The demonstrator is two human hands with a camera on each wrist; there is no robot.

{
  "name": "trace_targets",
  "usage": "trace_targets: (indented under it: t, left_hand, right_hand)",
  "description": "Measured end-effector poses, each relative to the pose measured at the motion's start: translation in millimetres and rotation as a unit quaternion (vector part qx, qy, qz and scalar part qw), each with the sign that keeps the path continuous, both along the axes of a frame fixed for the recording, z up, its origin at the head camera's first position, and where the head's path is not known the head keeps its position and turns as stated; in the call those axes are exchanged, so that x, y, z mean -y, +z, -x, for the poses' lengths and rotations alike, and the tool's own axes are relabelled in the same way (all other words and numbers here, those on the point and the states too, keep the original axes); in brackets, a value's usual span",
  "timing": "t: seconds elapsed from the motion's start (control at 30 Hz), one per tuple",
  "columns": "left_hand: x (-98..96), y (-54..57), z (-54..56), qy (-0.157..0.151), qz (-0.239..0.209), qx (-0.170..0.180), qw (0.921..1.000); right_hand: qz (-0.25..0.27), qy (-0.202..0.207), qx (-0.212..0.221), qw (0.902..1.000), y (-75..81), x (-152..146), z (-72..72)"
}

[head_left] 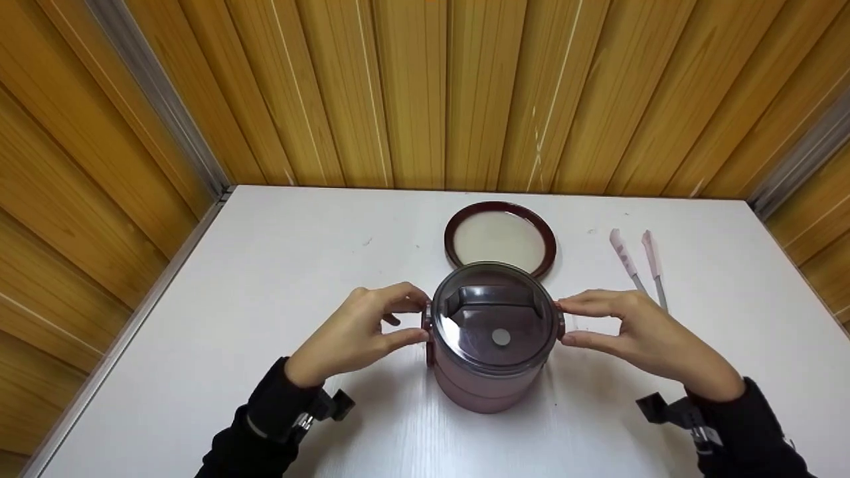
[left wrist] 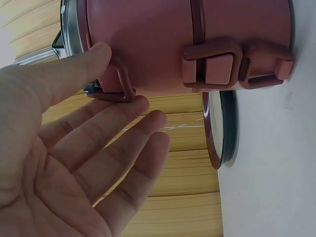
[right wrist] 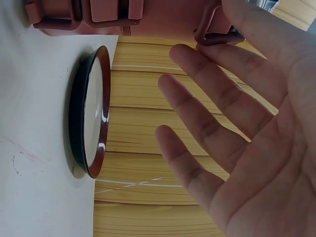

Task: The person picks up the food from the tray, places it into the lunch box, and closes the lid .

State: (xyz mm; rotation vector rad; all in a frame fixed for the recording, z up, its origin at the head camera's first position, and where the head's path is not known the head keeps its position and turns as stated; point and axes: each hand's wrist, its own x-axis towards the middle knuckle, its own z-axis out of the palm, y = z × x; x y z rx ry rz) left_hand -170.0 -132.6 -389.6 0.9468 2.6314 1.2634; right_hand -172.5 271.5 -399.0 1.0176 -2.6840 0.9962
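A pink stacked lunch box (head_left: pixel 488 392) stands upright on the white table, its dark see-through lid (head_left: pixel 465 338) on top with a carry handle. My left hand (head_left: pixel 362 332) pinches the upper side latch (left wrist: pixel 126 81) between thumb and fingers; the latch loop tilts away from the box wall. On the opposite side, my right hand (head_left: pixel 634 332) holds the other upper latch (right wrist: pixel 219 38) the same way, its remaining fingers spread. Lower clips (left wrist: pixel 217 64) lie against the wall between the tiers. What is inside the box cannot be made out.
Behind the lunch box sits a cream plate (head_left: pixel 498 236) with a brown rim, partly covered by the box. Two utensils with pink handles (head_left: pixel 622 252) lie beyond my right hand, their far parts hidden by it. Wood-patterned panels (head_left: pixel 412 99) rise along the table's back edge.
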Motion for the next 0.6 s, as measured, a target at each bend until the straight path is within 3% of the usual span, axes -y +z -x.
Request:
trace_targets:
  t: [0.13, 0.27, 0.47, 0.6]
  left_hand:
    - [1.6, -1.2, -0.6, -0.005, -0.009, 0.008, 0.9999]
    - [2.8, -3.2, -1.3, 0.008, -0.046, 0.028, 0.9985]
    - [-13.5, -9.4, -4.1, 0.084, -0.116, 0.042, 0.9888]
    - [-34.2, -16.4, -5.6, 0.121, -0.158, 0.052, 0.9786]
  right_hand:
    - [0.003, 0.006, 0.014, 0.9999, 1.5, -3, -0.9]
    - [0.025, -0.003, 0.015, 0.9996, 3.7, -6, -3.0]
    - [0.098, -0.050, -0.011, 0.9938, -2.5, 15, -4.6]
    - [0.174, -0.073, -0.004, 0.9819, -13.3, 39, -4.6]
